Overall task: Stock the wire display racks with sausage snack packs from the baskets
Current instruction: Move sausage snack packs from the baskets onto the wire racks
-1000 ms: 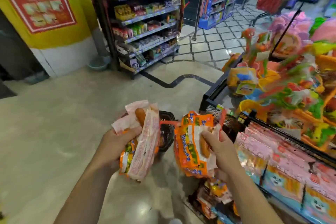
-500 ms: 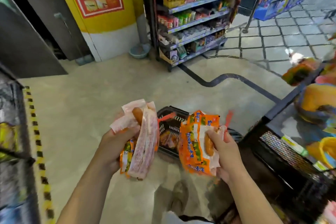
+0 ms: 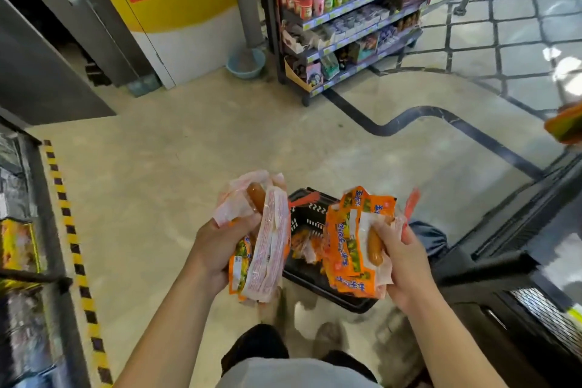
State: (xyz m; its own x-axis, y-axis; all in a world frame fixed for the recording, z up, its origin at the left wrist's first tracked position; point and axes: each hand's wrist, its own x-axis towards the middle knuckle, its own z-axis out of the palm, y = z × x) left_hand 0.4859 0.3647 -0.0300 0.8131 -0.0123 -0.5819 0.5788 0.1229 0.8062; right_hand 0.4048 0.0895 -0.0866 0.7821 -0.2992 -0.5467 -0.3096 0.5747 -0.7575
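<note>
My left hand (image 3: pixel 217 246) grips a stack of sausage snack packs (image 3: pixel 267 249), pink-white backs facing me, one sausage showing at the top. My right hand (image 3: pixel 400 261) grips a second stack of orange sausage packs (image 3: pixel 346 249), thumb pressed on a sausage window. Both stacks hang above a black plastic basket (image 3: pixel 318 280) on the floor, which holds more orange packs (image 3: pixel 304 246). A wire rack (image 3: pixel 28 274) with yellow packs stands at the far left edge, blurred.
A black display stand (image 3: pixel 519 261) fills the lower right. A shelf unit (image 3: pixel 346 19) of snacks stands ahead, with a blue bowl (image 3: pixel 245 63) beside it. Yellow-black hazard tape (image 3: pixel 75 258) runs along the floor at left. My shoes (image 3: pixel 327 340) are below the basket.
The view has swung left, away from the toy and snack display on the right. The left rack and the basket have come into view. Both hands keep their stacks.
</note>
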